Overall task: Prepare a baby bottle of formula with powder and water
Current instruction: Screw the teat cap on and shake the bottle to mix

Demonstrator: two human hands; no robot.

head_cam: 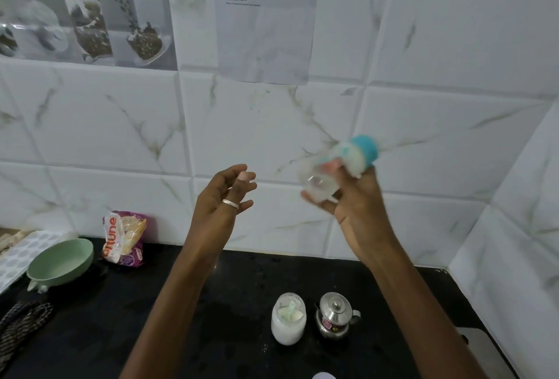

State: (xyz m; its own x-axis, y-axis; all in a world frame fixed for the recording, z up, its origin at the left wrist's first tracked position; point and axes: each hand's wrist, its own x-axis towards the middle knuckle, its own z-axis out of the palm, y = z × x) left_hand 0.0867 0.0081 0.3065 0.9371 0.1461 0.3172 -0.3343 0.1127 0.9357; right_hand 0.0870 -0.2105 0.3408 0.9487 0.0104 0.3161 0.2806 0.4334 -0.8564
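Holds the bottle (338,166) in the right hand (360,203), high above the counter (211,303) and in front of the tiled wall (121,136). Wraps fingers and thumb round its lower body. Tilts it, long axis running from lower left to upper right: clear base down-left, toward the left hand; teal cap (364,148) up-right, toward the wall. Blurred all over, so cannot tell the fill level, only a whitish look just below the cap.

Raises the left hand (225,197) beside it, apart from the bottle and touching nothing. Fingers spread and loosely bent, with a ring (230,203) on one finger.

Down on the counter, between the two forearms: a jar (288,325) of white powder, upright, with a pale scoop (292,309) showing at its top. Just right of the jar, near but not touching: a small steel pot (335,315), lid on, handle to the right.

Far left on the counter: a green bowl (62,260). Behind and right of it, against the wall: a printed packet (124,238), upright. At the left edge: a dotted mat (18,254), with a coil of dark rope (21,318) nearer the camera.

On the wall above the hands: a printed sheet (266,30), text too small to read. Left of that: a picture of cups (84,6).
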